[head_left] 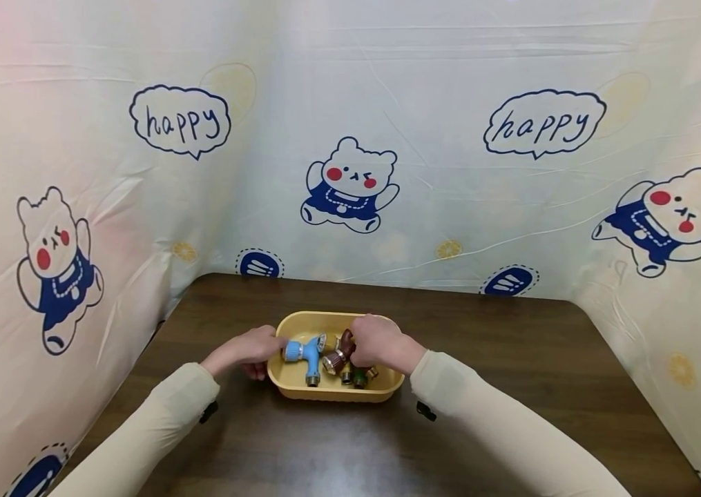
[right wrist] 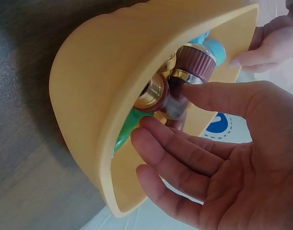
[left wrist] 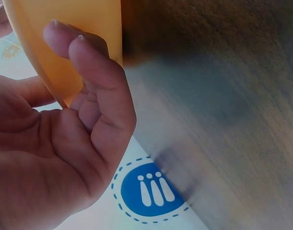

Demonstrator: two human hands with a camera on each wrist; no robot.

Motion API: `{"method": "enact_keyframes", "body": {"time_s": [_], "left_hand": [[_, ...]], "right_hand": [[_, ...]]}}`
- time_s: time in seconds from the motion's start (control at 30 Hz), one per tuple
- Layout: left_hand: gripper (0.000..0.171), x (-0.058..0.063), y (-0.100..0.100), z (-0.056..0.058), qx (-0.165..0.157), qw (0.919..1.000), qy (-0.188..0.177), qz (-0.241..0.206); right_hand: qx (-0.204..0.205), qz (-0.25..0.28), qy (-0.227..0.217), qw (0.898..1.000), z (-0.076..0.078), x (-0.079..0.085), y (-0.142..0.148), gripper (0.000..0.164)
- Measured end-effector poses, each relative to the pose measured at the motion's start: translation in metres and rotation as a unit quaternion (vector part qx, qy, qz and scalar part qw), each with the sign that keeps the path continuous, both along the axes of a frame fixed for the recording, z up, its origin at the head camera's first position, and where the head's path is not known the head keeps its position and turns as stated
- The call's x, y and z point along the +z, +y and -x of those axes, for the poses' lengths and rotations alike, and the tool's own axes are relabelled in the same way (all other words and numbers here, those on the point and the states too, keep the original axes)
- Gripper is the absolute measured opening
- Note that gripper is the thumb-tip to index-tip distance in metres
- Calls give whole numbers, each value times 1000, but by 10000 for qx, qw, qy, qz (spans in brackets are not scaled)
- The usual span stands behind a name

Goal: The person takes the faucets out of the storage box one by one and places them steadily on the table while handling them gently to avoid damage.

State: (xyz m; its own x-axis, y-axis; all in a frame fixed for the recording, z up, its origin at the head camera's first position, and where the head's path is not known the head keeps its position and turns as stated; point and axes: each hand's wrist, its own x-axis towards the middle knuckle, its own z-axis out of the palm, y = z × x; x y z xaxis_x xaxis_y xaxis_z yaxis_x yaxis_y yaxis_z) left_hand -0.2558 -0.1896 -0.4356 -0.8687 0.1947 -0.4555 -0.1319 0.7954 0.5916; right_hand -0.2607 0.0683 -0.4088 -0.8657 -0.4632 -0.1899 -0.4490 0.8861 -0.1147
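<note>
A yellow plastic basin [head_left: 297, 391] stands on the table with several Y-shaped hose splitters in it. My left hand [head_left: 257, 347] grips its left end, the thumb over the rim and the curled fingers [left wrist: 100, 67] against the outer wall. Inside the basin, my right hand [head_left: 378, 340] pinches a brown splitter [right wrist: 196, 62] between thumb and fingers; the fingertips are partly hidden behind it. A blue splitter [head_left: 311, 355] lies in the basin's left part. Under and beside the brown one, a green splitter [right wrist: 128, 127] and brass-coloured threaded ends show.
The dark wooden table [head_left: 487, 359] extends around the basin. A printed cloth [head_left: 437, 193] with bear figures hangs behind it and along both sides. Black straps or clips [head_left: 426, 411] show under the sleeves.
</note>
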Motion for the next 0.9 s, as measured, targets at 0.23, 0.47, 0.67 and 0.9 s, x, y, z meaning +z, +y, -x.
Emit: {"method": "enact_keyframes", "body": {"time_s": [0.23,0.47,0.67,0.9], "left_hand": [[32,-4,0,1,-67,10000,60,-20],[30,-3,0,1,-150,9998,110,29],[29,-2,1,3,-151,9998,118,102],[32,-7,-9,11,-557,9979,-187,-276]], "right_hand": [[8,161,-171,9997,-1,-5,-1,19],[-75,213,-269,9994,0,-9,-2,12],[-97,315,-279,9991,-1,-9,-2,12],[-134,355,-281,9989,-1,-11,-2,13]]}}
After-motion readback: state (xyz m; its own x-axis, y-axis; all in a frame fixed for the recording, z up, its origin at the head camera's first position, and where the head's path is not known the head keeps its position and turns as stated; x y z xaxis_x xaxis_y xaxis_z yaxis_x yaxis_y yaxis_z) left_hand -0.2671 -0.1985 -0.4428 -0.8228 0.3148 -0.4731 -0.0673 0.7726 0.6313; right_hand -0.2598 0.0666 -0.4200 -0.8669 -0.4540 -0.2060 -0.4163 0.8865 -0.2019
